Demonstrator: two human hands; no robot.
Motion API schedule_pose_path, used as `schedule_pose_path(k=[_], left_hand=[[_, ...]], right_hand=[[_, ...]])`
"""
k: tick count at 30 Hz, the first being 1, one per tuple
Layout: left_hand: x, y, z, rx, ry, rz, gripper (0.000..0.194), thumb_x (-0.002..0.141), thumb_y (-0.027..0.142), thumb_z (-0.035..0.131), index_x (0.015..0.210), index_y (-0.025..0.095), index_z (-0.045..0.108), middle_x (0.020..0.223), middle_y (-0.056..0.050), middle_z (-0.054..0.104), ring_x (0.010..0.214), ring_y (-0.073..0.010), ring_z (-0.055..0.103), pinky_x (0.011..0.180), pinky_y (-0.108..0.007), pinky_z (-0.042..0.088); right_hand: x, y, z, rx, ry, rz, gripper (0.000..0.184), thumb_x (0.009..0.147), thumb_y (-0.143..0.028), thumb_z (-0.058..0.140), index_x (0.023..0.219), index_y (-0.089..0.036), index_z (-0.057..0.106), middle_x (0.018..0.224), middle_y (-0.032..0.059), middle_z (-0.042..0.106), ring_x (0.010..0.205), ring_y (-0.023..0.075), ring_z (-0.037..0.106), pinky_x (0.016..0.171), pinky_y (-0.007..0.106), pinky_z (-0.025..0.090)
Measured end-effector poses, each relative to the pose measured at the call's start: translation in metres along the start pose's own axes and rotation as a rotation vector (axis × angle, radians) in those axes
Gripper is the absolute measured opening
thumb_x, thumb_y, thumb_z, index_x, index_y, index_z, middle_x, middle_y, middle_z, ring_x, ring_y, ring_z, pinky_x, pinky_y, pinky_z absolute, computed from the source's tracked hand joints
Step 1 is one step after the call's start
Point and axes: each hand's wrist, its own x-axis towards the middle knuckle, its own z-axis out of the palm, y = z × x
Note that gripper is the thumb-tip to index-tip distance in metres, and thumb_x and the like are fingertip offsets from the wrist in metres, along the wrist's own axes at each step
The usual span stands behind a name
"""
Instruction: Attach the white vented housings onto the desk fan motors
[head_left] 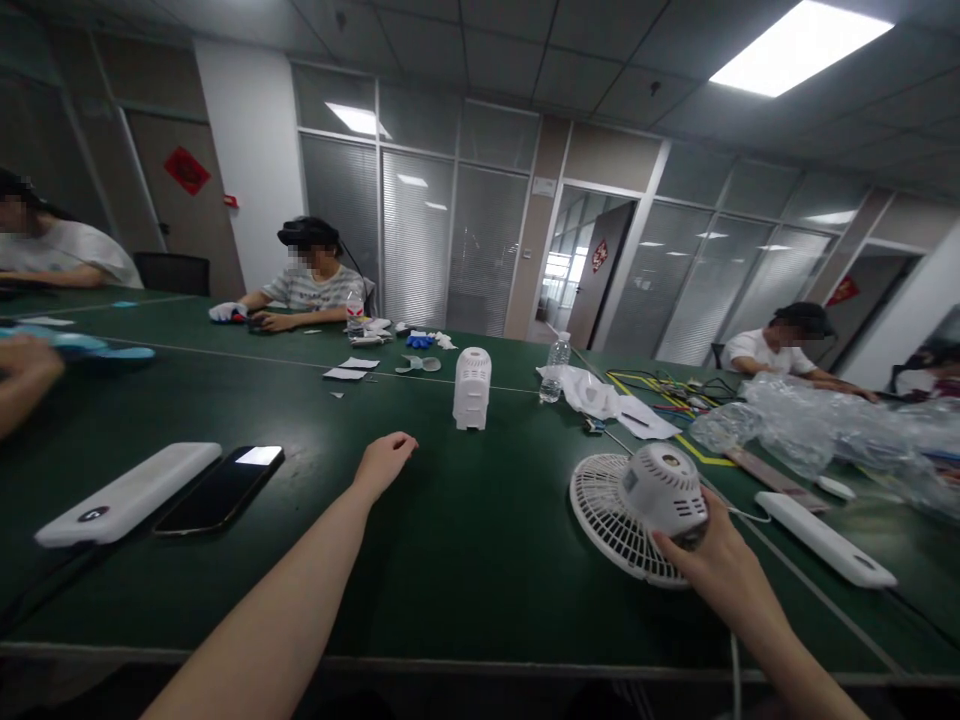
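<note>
Right hand (709, 555): thumb on the near side, fingers wrapped round the white motor housing (664, 485), far fingertips hidden. Housing sits over the fan grille (600, 515), right of centre; cannot tell whether the rim lies flush on the table (480, 600). One-handed hold, off to one side: a push or twist there could probably tip or skid the grille, its far side being unsupported by any hand. Left hand (385, 465): fingers loosely curled, nothing visible in them; cannot tell if they pinch something small. Beyond it, the white casing (472, 388) stands upright on a narrow base; a careless reach might topple it. White cord (736, 660) hangs over the near edge below the right wrist; if snagged, it could drag whatever it joins. Right-hand power bank (829, 540) lies near that forearm, liable to a knock.
</note>
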Motion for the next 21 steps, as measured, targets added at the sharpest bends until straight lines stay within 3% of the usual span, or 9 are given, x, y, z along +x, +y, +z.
schedule_pose_path(k=[3, 6, 12, 18, 21], left_hand=[[0.002, -0.001, 0.001, 0.011, 0.005, 0.009, 0.030, 0.080, 0.043, 0.048, 0.087, 0.022, 0.069, 0.083, -0.003, 0.068, 0.074, -0.0203, 0.061, 0.063, -0.027, 0.041], [0.002, 0.000, 0.001, 0.014, 0.011, 0.009, 0.030, 0.080, 0.042, 0.048, 0.085, 0.021, 0.069, 0.083, -0.003, 0.069, 0.075, -0.0205, 0.062, 0.063, -0.027, 0.042], [0.000, 0.001, 0.000, 0.020, 0.014, 0.015, 0.032, 0.081, 0.043, 0.047, 0.088, 0.021, 0.069, 0.082, -0.004, 0.069, 0.076, -0.0199, 0.062, 0.063, -0.026, 0.043], [0.003, 0.000, 0.001, 0.041, 0.023, 0.036, 0.032, 0.083, 0.042, 0.045, 0.089, 0.020, 0.068, 0.082, -0.004, 0.068, 0.075, -0.0187, 0.062, 0.064, -0.026, 0.044], [0.004, 0.000, 0.001, 0.046, 0.014, 0.044, 0.032, 0.084, 0.041, 0.045, 0.090, 0.021, 0.069, 0.083, -0.003, 0.069, 0.074, -0.0176, 0.063, 0.063, -0.025, 0.044]], right_hand=[[0.001, 0.027, -0.004, 0.009, 0.006, 0.049, 0.090, 0.070, -0.062, 0.057, 0.138, -0.010, 0.028, 0.128, 0.0212, 0.054, 0.111, 0.0345, 0.059, 0.093, 0.045, 0.047], [0.001, 0.034, -0.007, 0.026, 0.032, 0.057, 0.090, 0.072, -0.065, 0.052, 0.138, -0.007, 0.031, 0.128, 0.0228, 0.053, 0.110, 0.0357, 0.059, 0.092, 0.046, 0.047], [-0.005, 0.016, -0.016, -0.010, 0.133, 0.017, 0.080, 0.077, -0.064, 0.048, 0.141, -0.019, 0.032, 0.116, 0.0154, 0.061, 0.092, 0.0343, 0.065, 0.076, 0.044, 0.051], [0.008, 0.006, -0.030, -0.200, 0.223, -0.093, 0.072, 0.082, -0.060, 0.042, 0.140, -0.019, 0.033, 0.116, 0.0212, 0.059, 0.091, 0.0371, 0.063, 0.068, 0.045, 0.049], [0.018, -0.005, -0.039, -0.333, 0.307, -0.187, 0.073, 0.080, -0.060, 0.044, 0.140, -0.019, 0.033, 0.119, 0.0244, 0.058, 0.095, 0.0409, 0.060, 0.076, 0.050, 0.047]])
